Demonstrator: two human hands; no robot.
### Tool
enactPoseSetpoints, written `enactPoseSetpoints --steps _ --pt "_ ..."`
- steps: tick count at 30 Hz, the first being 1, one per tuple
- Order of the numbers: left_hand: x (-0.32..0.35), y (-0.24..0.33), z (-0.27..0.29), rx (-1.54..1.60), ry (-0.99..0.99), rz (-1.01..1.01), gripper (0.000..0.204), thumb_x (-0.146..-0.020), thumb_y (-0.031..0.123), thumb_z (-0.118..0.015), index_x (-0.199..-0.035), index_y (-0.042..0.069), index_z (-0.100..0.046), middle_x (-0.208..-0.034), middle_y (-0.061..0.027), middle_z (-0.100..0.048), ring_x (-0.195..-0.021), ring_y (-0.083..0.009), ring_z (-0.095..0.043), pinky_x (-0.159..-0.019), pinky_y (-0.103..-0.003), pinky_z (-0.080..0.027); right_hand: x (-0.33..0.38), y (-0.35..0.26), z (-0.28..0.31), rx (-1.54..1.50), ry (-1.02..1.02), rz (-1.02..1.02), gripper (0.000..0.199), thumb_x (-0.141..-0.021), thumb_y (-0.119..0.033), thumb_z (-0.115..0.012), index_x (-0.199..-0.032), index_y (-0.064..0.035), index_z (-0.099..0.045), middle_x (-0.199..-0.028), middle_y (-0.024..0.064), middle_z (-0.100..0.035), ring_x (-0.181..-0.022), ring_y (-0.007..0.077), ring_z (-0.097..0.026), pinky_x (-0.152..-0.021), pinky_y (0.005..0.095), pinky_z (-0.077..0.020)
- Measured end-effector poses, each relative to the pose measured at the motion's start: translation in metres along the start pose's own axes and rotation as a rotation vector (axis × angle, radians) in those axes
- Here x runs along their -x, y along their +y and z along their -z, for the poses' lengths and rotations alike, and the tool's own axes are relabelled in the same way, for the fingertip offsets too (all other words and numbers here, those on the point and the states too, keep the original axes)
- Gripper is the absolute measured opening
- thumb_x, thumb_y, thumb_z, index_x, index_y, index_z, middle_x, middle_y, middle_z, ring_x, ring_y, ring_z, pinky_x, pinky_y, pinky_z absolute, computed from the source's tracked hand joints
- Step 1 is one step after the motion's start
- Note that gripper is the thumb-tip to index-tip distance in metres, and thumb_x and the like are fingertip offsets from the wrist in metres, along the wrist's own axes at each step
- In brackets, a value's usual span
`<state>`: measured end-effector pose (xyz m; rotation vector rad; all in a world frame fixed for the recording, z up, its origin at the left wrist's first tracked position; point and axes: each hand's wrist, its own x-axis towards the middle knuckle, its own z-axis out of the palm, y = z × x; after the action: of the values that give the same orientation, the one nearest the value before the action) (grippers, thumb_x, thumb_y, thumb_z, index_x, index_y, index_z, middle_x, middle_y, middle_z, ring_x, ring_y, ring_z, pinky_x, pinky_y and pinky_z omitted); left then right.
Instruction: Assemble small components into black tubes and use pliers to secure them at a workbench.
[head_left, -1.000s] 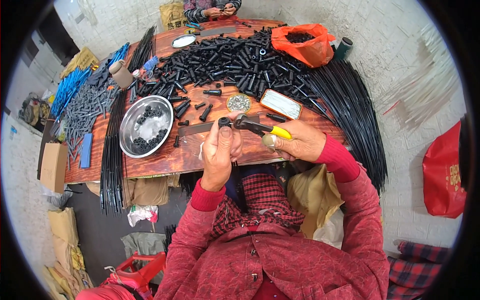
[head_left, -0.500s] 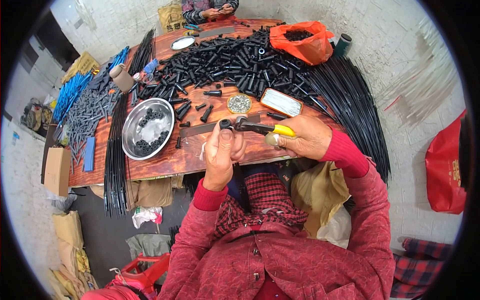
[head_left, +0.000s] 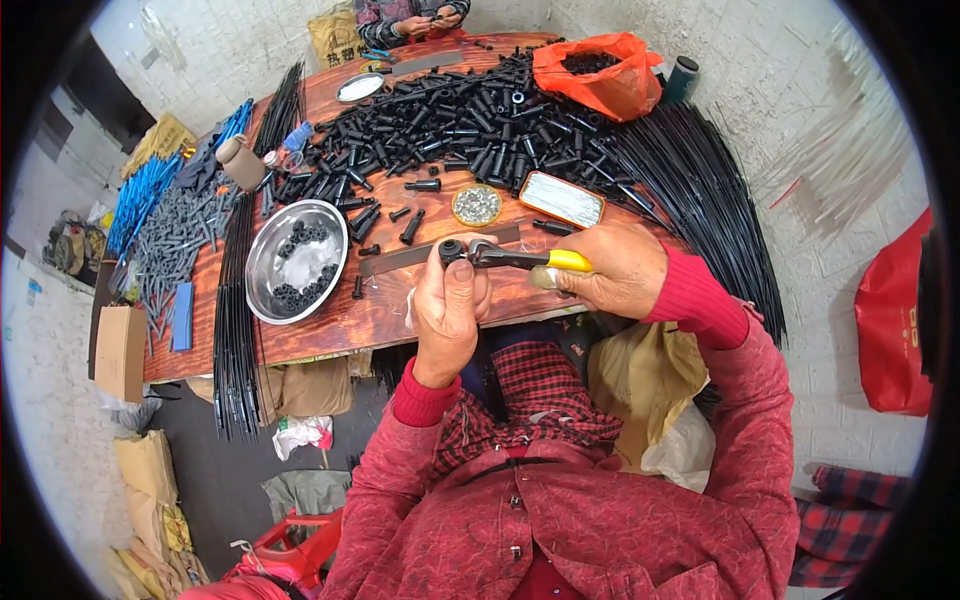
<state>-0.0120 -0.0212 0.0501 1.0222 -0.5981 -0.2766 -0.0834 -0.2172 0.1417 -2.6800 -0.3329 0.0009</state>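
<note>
My left hand (head_left: 447,325) is closed, pinching a black plastic cap-like part (head_left: 452,250) between thumb and fingers with its round hollow end up. In my right hand (head_left: 618,275) are pliers with yellow grips (head_left: 570,261), held level over the table's near side. Their dark jaws (head_left: 487,252) are at the right side of the black part; whether they grip it or something small beside it, I cannot tell. Just beyond my hands lie a flat metal strip (head_left: 400,259), a round dish of small metal pieces (head_left: 477,204) and a rectangular tin of thin pale pins (head_left: 562,199).
A steel bowl (head_left: 259,240) with black rings stands left. A heap of black tubes (head_left: 440,130) covers the middle, bundles of black rods (head_left: 715,190) the right. An orange bag (head_left: 610,95) sits at the far right. Across the table are another person's hands (head_left: 430,22).
The view has shifted slightly. My hands keep the same hold on the black part and the pliers, with hardly any movement between them.
</note>
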Motion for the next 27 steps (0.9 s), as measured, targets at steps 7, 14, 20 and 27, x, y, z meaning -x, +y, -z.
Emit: enactPoseSetpoints --steps 7,14,20,27 --pt "0.000 -0.006 0.001 -0.099 0.047 -0.044 0.034 -0.105 0.028 -0.044 -0.117 -0.002 -0.051 -0.060 0.0061 -0.035 -0.050 -0.0025 -0.030 -0.045 -0.021 -0.026 -0.004 -0.005 0.001 0.078 -0.053 -0.087 0.027 -0.091 -0.029 -0.060 -0.087 -0.0026 -0.064 -0.078 0.0216 -0.063 -0.073 0.0425 -0.061 -0.065 0.0480 -0.0480" --pt "0.001 -0.004 0.006 0.052 -0.022 -0.030 0.033 -0.104 0.029 -0.045 -0.116 -0.002 -0.051 -0.060 0.0056 -0.035 -0.050 -0.0028 -0.028 -0.045 -0.021 -0.025 -0.008 -0.005 0.011 -0.498 -0.358 -0.204 0.030 -0.102 -0.026 -0.048 -0.094 -0.0007 -0.061 -0.072 0.0057 -0.064 -0.066 0.0149 -0.063 -0.062 0.0308 -0.0521" --pt "0.003 -0.001 0.003 0.054 -0.032 -0.025 0.033 -0.104 0.030 -0.046 -0.114 -0.001 -0.051 -0.060 0.0054 -0.035 -0.050 -0.0028 -0.027 -0.045 -0.021 -0.024 -0.012 0.005 0.020 -0.707 -0.469 -0.119 0.031 -0.102 -0.028 -0.047 -0.099 0.0012 -0.059 -0.082 0.0056 -0.064 -0.071 0.0123 -0.063 -0.066 0.0280 -0.0525" --pt "0.004 -0.003 0.002 0.079 -0.040 -0.019 0.030 -0.104 0.030 -0.046 -0.112 0.001 -0.049 -0.059 0.0055 -0.034 -0.049 -0.0028 -0.027 -0.044 -0.020 -0.024 -0.022 0.006 0.027 -0.647 -0.586 -0.115 0.029 -0.099 -0.026 -0.052 -0.107 0.0009 -0.059 -0.083 0.0070 -0.066 -0.072 0.0135 -0.065 -0.066 0.0295 -0.0544"
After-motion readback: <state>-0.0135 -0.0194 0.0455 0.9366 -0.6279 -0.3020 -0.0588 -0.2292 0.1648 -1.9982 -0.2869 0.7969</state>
